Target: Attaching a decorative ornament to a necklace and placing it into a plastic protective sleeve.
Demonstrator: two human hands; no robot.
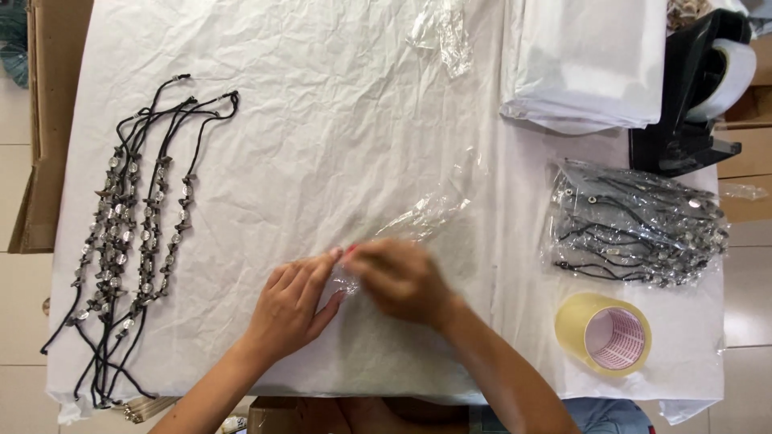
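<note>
clear plastic bag (418, 219) angles up-right from left hand (291, 309) and right hand (400, 279).

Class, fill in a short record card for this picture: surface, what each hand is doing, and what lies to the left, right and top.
Surface: table covered in crinkled white paper
Left hand: pinching the edge of a clear plastic bag
Right hand: gripping the same bag edge, blurred
Left side: loose beaded black cord necklaces
Right side: bagged necklaces; roll of yellowish tape
Top: folded white sheets; black tape dispenser; another clear bag
</note>
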